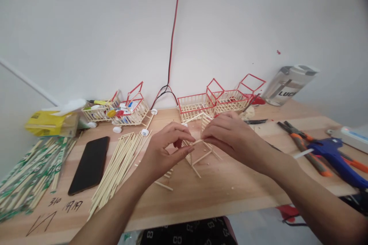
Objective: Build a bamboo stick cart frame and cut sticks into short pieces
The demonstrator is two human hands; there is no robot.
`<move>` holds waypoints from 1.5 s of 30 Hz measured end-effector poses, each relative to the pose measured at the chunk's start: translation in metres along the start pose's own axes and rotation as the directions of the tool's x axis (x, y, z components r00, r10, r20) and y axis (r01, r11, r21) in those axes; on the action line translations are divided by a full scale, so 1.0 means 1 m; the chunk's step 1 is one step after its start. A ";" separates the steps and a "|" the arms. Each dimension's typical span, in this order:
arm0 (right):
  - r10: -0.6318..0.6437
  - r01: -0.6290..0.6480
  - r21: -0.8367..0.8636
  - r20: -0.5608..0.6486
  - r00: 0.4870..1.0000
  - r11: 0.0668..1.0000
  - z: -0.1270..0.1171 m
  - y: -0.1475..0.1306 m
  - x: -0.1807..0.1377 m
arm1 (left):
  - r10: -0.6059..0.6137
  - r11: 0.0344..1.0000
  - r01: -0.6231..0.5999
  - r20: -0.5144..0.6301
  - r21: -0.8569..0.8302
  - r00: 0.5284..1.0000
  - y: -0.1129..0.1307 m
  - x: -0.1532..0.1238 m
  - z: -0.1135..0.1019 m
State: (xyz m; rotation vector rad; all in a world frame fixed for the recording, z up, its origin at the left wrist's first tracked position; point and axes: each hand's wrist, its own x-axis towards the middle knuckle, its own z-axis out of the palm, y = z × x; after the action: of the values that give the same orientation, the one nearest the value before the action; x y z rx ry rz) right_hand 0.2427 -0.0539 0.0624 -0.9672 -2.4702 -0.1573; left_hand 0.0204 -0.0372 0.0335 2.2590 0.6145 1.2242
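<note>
My left hand (168, 147) and my right hand (230, 136) meet over the middle of the table. A short wooden stick (197, 142) spans the gap between them, pinched at either end by thumb and fingers. Below and behind the hands stands a small frame of wooden sticks (201, 157), partly hidden by them. Several cut stick pieces (164, 186) lie left of the frame. Farther left is a pile of long wooden sticks (116, 168).
Small stick-built carts with red trim (195, 103) line the wall; others (135, 113) hold bottle caps. A phone (89, 164) and wrapped chopsticks (34, 176) lie left. On the right are a blue glue gun (327, 147), orange-handled pliers (304, 149) and a tilted can (289, 84).
</note>
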 end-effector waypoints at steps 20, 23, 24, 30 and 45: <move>-0.014 0.013 -0.037 -0.029 0.999 0.999 -0.003 -0.003 -0.001 | 0.027 0.996 -0.021 -0.069 0.090 0.997 0.005 0.002 0.007; -0.012 0.012 -0.012 -0.039 0.999 1.000 -0.002 -0.001 0.001 | 0.029 0.992 -0.016 -0.103 0.126 0.994 0.009 0.002 0.009; -0.011 0.011 0.008 -0.055 0.998 1.000 -0.002 0.001 0.001 | 0.031 0.990 -0.014 -0.121 0.137 0.992 0.010 0.002 0.010; 0.276 -0.211 0.261 -0.244 0.930 0.942 -0.003 0.018 -0.018 | 0.024 0.988 0.010 -0.224 0.151 0.974 0.011 0.000 0.014; 0.560 -0.397 0.594 -0.111 0.821 0.700 0.038 0.025 -0.025 | -0.012 0.977 0.081 -0.329 0.197 0.944 0.007 -0.003 0.025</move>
State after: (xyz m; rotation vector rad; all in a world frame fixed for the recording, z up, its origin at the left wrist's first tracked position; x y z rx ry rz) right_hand 0.2602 -0.0404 0.0156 -1.1854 -1.7475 0.5332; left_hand 0.0411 -0.0496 0.0240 2.2046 0.9542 1.5922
